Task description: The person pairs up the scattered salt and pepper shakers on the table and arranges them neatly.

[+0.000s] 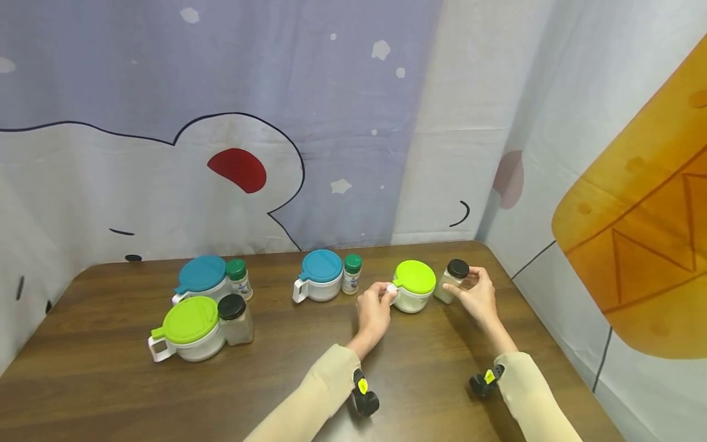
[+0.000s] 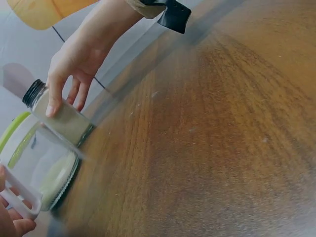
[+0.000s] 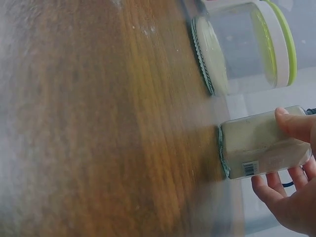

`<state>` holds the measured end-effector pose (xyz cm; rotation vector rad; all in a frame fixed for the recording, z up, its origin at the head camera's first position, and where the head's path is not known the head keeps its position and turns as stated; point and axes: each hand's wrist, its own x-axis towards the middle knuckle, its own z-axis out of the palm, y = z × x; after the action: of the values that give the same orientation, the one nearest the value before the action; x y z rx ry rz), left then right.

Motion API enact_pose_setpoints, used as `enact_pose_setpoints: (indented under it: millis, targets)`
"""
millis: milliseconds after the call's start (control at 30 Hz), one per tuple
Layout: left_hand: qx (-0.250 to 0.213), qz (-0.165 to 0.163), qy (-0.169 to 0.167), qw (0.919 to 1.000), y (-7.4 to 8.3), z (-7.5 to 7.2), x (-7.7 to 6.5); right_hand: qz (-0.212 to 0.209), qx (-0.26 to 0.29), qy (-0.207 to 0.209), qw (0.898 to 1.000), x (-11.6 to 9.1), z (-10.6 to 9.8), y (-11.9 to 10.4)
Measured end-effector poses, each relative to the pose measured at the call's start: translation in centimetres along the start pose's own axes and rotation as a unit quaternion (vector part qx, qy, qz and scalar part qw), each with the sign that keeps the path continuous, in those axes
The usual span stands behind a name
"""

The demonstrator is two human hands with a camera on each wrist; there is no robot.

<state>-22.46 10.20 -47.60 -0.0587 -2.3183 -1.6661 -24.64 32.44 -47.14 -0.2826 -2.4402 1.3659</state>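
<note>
My left hand [image 1: 374, 312] pinches the white handle [image 2: 22, 197] of a clear jar with a green lid [image 1: 415, 277], which stands at the right of the table. Pale contents cover the bottom of this jar [image 3: 237, 49]. Just right of it, my right hand [image 1: 478, 297] holds a square glass shaker bottle [image 3: 261, 143] with a black cap [image 1: 458, 268], thumb on one side and fingers on the other. Pale powder fills most of the bottle, and a barcode label [image 3: 250, 168] shows low on its side. The bottle's base is close to the tabletop.
Left of my hands stand a blue-lidded jar [image 1: 321, 266] and a green-capped shaker [image 1: 351, 274]. Farther left are another blue-lidded jar [image 1: 202, 274], a green-capped shaker [image 1: 239, 280], a green-lidded jar [image 1: 190, 320] and a black-capped bottle [image 1: 236, 320]. A curtain [image 1: 342, 123] hangs behind the wooden table [image 1: 276, 380].
</note>
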Motion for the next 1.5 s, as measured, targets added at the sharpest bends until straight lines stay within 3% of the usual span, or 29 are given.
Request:
enact_pose_setpoints:
  millis: [667, 1233, 1500]
  targets:
    - [-0.011, -0.003, 0.012, 0.9999, 0.4, -1.8, -0.7, -0.016, 0.021, -0.006, 1.0, -1.0, 0.7, -0.8]
    - [-0.027, -0.019, 0.001, 0.9994, 0.1, -3.9, -1.7, -0.059, 0.031, -0.019, 0.998, -2.1, 1.2, -1.6]
    - [-0.038, -0.023, -0.008, 0.999, 0.4, -4.7, -2.3, -0.06, 0.034, -0.041, 0.997, -3.7, 1.1, -4.1]
